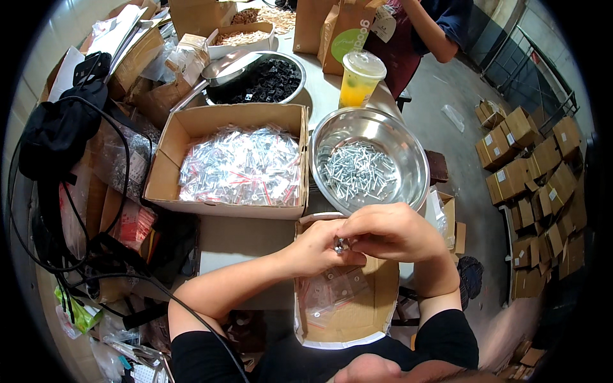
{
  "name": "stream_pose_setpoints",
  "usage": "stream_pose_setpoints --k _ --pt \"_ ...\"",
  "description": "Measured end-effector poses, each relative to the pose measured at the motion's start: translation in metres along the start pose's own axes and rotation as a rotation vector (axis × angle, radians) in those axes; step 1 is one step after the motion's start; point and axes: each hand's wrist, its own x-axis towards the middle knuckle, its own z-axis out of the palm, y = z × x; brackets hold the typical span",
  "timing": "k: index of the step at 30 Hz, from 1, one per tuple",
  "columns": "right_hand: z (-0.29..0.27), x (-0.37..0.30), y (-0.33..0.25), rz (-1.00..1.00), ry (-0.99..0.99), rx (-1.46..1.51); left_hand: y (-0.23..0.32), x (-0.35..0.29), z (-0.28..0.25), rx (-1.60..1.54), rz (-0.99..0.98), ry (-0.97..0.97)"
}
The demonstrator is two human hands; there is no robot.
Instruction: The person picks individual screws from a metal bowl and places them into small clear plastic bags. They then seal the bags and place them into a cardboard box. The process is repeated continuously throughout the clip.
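My left hand [319, 247] is closed around a small cluster of shiny metal pieces [341, 244] that look like screws. My right hand [399, 233] curls over from the other side, fingertips pinched together beside the cluster; what they grip, if anything, is hidden. Both hands are above a shallow open cardboard box [377, 309], where clear zip bags [325, 297] with small white parts lie at the left. Just beyond the hands, a steel bowl [408, 156] holds a heap of silver screws [357, 169]. Left of it, a cardboard carton [169, 150] is full of clear packets [239, 166].
A second steel bowl [300, 89] has black parts and a metal scoop [227, 69] in it. A cup of yellow drink [362, 80] and a paper bag [348, 38] stand farther back. Another person [440, 29] is at the far side. Cables and a black bag [64, 137] crowd the left.
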Motion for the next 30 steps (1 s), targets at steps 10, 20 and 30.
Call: stream_pose_setpoints --k 10,20,30 --pt "-0.002 0.008 0.0 -0.145 -0.064 -0.219 -0.004 -0.003 0.0 -0.383 -0.07 -0.082" --pt "-0.004 0.006 0.002 -0.107 0.121 -0.261 0.002 0.0 0.016 -0.106 0.219 0.414" --pt "-0.007 0.006 0.0 0.198 0.184 -0.084 0.028 -0.005 -0.003 0.376 0.278 0.498"
